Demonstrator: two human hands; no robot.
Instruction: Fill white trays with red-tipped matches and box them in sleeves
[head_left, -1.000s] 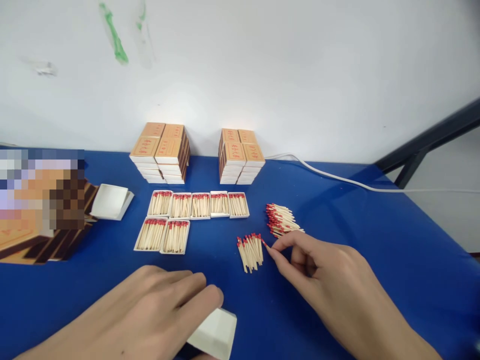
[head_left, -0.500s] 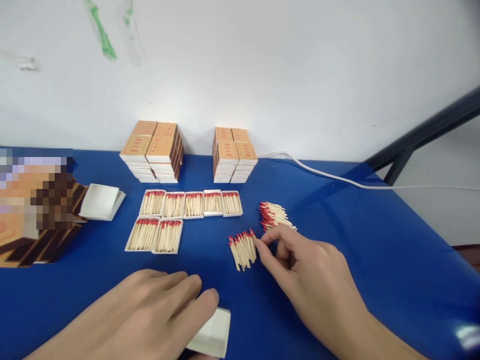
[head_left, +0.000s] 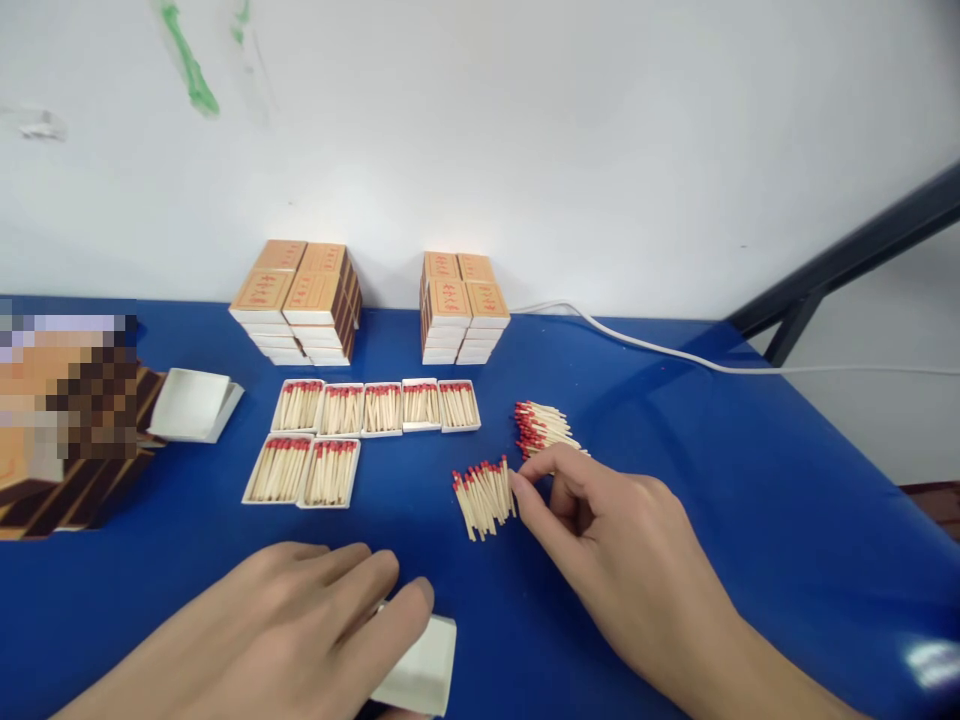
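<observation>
My left hand (head_left: 300,630) is closed around a white matchbox tray (head_left: 421,665) at the front of the table. The tray's visible part has nothing in it, and the fingers cover the rest. My right hand (head_left: 622,550) pinches with thumb and index at a match (head_left: 511,490) on the right edge of a small row of red-headed matches (head_left: 484,500). Just beyond its fingers lies a bigger heap of loose matches (head_left: 546,430), partly hidden by the hand. Farther left, several filled matchbox trays (head_left: 382,410) stand in two rows, heads pointing away from me.
Two stacks of closed matchboxes, one left (head_left: 300,300) and one right (head_left: 463,305), stand against the white wall. White trays (head_left: 195,405) lie at left beside more, partly blurred matchboxes (head_left: 67,420). A white cable (head_left: 660,355) crosses the blue table (head_left: 750,480) at the back.
The view has shifted slightly, moving the scene a little left. The match at my right fingertips now lies closer alongside the small row. My left hand keeps its hold on the tray.
</observation>
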